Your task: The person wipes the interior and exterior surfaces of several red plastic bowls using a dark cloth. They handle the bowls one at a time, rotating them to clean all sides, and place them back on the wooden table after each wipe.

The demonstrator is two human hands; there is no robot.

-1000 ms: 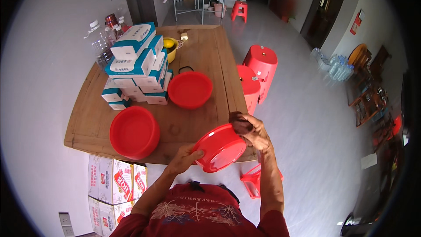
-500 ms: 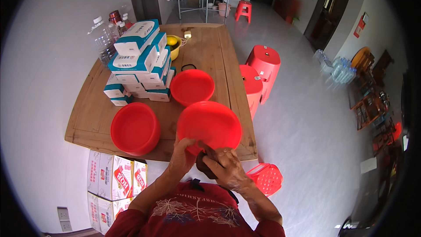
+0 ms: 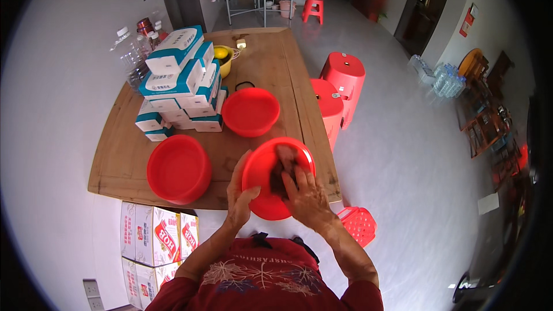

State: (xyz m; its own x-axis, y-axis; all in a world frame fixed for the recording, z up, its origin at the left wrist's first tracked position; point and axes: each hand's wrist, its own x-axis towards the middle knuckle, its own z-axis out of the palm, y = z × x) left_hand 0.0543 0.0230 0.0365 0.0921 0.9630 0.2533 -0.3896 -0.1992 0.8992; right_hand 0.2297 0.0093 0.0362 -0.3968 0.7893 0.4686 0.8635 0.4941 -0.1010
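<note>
A red plastic basin [image 3: 260, 167] is tilted toward me at the table's near edge. My left hand [image 3: 239, 196] grips its left side, with the thumb at the rim and the fingers behind the wall. My right hand [image 3: 308, 198] is inside the basin, pressing a dark brown cloth [image 3: 280, 177] against the inner wall; the cloth is blurred and partly hidden by the fingers. Just beyond stands a second red basin [image 3: 251, 112]. To the left, another red basin [image 3: 179, 169] rests on the table; it looks like a stack of several.
Teal-and-white boxes [image 3: 180, 83] are piled on the wooden table [image 3: 271, 60], beside plastic bottles [image 3: 128, 52] and a yellow bowl [image 3: 226, 67]. Red stools [image 3: 344, 75] stand to the right, and a lower red stool [image 3: 362, 226] is near the table's right corner. Cartons [image 3: 144, 233] sit below at left.
The basin is now tilted more toward me. My left hand has shifted up its left side, and my right hand has moved with the cloth from the near rim into the basin.
</note>
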